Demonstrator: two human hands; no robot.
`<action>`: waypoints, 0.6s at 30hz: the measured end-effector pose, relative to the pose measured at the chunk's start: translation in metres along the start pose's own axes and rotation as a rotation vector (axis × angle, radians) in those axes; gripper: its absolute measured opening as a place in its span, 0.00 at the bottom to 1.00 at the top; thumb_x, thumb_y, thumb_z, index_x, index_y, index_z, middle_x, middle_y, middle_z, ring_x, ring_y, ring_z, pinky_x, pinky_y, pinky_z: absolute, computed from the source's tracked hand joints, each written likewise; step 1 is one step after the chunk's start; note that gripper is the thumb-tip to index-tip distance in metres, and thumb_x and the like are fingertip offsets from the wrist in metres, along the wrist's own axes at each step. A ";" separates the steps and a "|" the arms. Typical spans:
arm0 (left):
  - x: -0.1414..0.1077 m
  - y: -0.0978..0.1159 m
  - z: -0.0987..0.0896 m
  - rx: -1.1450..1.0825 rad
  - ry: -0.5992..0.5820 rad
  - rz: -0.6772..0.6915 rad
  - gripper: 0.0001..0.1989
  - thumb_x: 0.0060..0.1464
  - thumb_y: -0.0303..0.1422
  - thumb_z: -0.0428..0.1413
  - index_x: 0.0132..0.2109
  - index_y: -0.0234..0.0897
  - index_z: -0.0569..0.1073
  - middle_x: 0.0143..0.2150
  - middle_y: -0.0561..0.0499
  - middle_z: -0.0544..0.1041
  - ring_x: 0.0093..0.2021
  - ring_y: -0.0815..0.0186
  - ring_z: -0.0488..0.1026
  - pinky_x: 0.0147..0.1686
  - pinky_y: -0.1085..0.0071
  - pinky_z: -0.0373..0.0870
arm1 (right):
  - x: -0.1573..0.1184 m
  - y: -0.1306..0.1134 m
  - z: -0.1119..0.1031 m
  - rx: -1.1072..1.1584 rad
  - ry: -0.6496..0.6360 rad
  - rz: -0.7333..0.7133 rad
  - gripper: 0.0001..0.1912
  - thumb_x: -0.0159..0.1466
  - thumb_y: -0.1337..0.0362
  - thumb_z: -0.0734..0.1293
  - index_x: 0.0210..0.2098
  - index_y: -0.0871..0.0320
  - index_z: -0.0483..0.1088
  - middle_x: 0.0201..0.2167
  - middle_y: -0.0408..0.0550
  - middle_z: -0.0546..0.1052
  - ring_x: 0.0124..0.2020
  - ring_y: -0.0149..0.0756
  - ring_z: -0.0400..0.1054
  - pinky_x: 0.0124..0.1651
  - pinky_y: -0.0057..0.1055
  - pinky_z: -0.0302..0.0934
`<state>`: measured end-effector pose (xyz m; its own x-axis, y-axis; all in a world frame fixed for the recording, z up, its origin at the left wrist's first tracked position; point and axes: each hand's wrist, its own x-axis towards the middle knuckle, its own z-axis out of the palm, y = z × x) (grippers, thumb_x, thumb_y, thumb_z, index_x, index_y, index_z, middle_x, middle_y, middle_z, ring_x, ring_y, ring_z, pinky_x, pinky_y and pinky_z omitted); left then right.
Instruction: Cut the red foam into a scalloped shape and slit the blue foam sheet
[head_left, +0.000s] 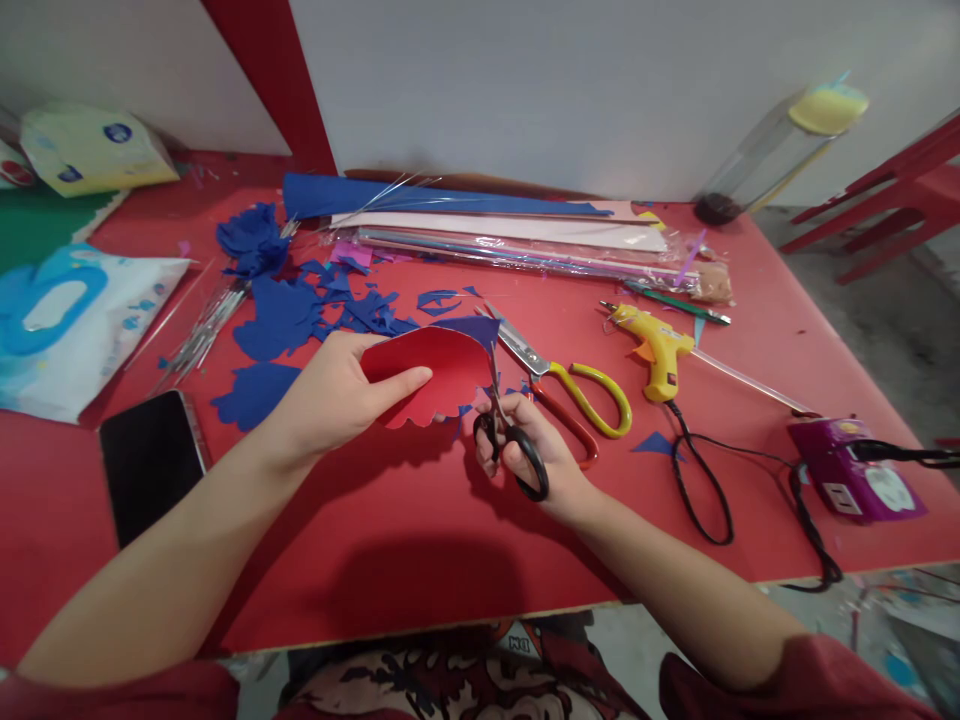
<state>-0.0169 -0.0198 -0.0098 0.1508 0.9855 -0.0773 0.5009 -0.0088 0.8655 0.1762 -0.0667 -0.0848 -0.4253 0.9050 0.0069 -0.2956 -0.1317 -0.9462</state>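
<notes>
Between the thumb and fingers of my left hand (349, 395) is a red paper piece (442, 375) with a wavy lower edge. Dark blue paper (472, 328) shows along its far edge. My right hand (536, 450) has its fingers in the handles of small black-handled scissors (531, 465), whose blades meet the right edge of the held paper. Just beyond lie larger scissors (532, 360) with one yellow and one red handle, spread apart on the table. Blue petal-shaped cutouts (274, 318) and blue scraps (367, 312) lie left of and behind the paper.
On the red table (360, 570) are a phone (150, 455), a wipes pack (112, 310), wire stems (206, 325) and a blue paper flower (255, 240). Rolled sheets (450, 198) lie along the wall. Rightward are a yellow glue gun (652, 345), its cord, and a purple power strip (855, 470).
</notes>
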 end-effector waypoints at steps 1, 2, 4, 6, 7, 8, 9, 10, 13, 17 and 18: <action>0.000 -0.001 0.000 -0.001 0.001 0.001 0.11 0.47 0.38 0.57 0.28 0.33 0.74 0.27 0.52 0.77 0.27 0.67 0.70 0.30 0.72 0.66 | 0.000 0.000 0.000 0.001 -0.001 -0.004 0.23 0.55 0.46 0.66 0.39 0.54 0.57 0.24 0.38 0.63 0.22 0.26 0.58 0.25 0.26 0.55; 0.000 -0.001 0.000 -0.004 -0.002 0.001 0.11 0.47 0.39 0.57 0.28 0.33 0.74 0.27 0.52 0.77 0.27 0.67 0.70 0.30 0.72 0.66 | 0.000 0.000 0.000 0.000 -0.004 -0.007 0.23 0.55 0.46 0.66 0.39 0.54 0.57 0.23 0.38 0.63 0.22 0.26 0.58 0.25 0.26 0.55; 0.000 -0.001 0.001 -0.021 -0.007 0.001 0.11 0.47 0.39 0.58 0.28 0.34 0.74 0.27 0.52 0.78 0.27 0.67 0.70 0.30 0.72 0.66 | 0.000 -0.001 0.000 -0.003 -0.014 -0.015 0.23 0.56 0.46 0.65 0.39 0.54 0.56 0.23 0.38 0.63 0.22 0.27 0.58 0.25 0.26 0.54; 0.000 -0.001 0.002 -0.049 -0.015 -0.008 0.10 0.46 0.38 0.58 0.28 0.35 0.74 0.29 0.52 0.78 0.28 0.67 0.71 0.29 0.73 0.67 | 0.000 -0.003 0.000 -0.009 -0.028 -0.031 0.22 0.57 0.46 0.64 0.39 0.54 0.56 0.23 0.38 0.63 0.23 0.27 0.59 0.26 0.26 0.55; 0.000 0.000 0.003 -0.065 -0.017 -0.015 0.09 0.46 0.38 0.58 0.29 0.36 0.74 0.30 0.52 0.78 0.28 0.67 0.72 0.29 0.73 0.68 | 0.000 -0.003 0.000 -0.012 -0.035 -0.040 0.21 0.58 0.46 0.64 0.39 0.54 0.56 0.24 0.39 0.64 0.23 0.28 0.60 0.27 0.27 0.56; -0.001 0.000 0.004 -0.080 -0.019 -0.022 0.08 0.46 0.38 0.59 0.29 0.36 0.74 0.30 0.52 0.79 0.29 0.67 0.72 0.29 0.73 0.68 | 0.000 -0.004 0.000 -0.015 -0.040 -0.048 0.21 0.58 0.46 0.63 0.39 0.54 0.56 0.24 0.39 0.64 0.24 0.28 0.60 0.27 0.27 0.56; -0.001 0.000 0.004 -0.095 -0.021 -0.026 0.08 0.46 0.38 0.59 0.30 0.37 0.75 0.30 0.53 0.79 0.29 0.67 0.73 0.29 0.73 0.69 | 0.000 -0.004 0.000 -0.017 -0.044 -0.056 0.20 0.59 0.46 0.63 0.39 0.54 0.56 0.25 0.40 0.64 0.24 0.28 0.61 0.28 0.28 0.57; -0.001 0.000 0.005 -0.111 -0.025 -0.030 0.08 0.46 0.37 0.59 0.30 0.37 0.75 0.29 0.54 0.79 0.29 0.66 0.73 0.29 0.73 0.69 | 0.000 -0.004 0.000 -0.019 -0.045 -0.061 0.20 0.59 0.47 0.63 0.39 0.54 0.57 0.25 0.40 0.65 0.24 0.28 0.61 0.28 0.28 0.57; -0.001 -0.001 0.007 -0.171 -0.037 -0.050 0.07 0.45 0.36 0.59 0.30 0.37 0.76 0.28 0.54 0.79 0.28 0.66 0.74 0.28 0.72 0.71 | 0.000 -0.004 0.000 -0.024 -0.038 -0.057 0.20 0.58 0.46 0.63 0.39 0.54 0.57 0.26 0.40 0.65 0.24 0.28 0.61 0.28 0.28 0.57; -0.002 -0.002 0.011 -0.305 -0.071 -0.109 0.06 0.44 0.32 0.60 0.32 0.35 0.75 0.28 0.53 0.79 0.28 0.66 0.75 0.31 0.71 0.73 | 0.001 -0.005 0.001 -0.036 -0.008 -0.044 0.22 0.57 0.43 0.63 0.38 0.53 0.57 0.24 0.39 0.65 0.23 0.28 0.61 0.28 0.29 0.58; -0.003 -0.002 0.012 -0.353 -0.075 -0.129 0.06 0.44 0.32 0.60 0.32 0.35 0.75 0.27 0.53 0.79 0.27 0.66 0.75 0.30 0.71 0.73 | 0.000 -0.005 0.001 -0.038 0.000 -0.038 0.23 0.56 0.43 0.63 0.38 0.53 0.57 0.24 0.39 0.65 0.22 0.29 0.61 0.28 0.29 0.59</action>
<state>-0.0078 -0.0245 -0.0179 0.1739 0.9595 -0.2214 0.1976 0.1863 0.9624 0.1763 -0.0662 -0.0797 -0.4145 0.9090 0.0431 -0.2790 -0.0819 -0.9568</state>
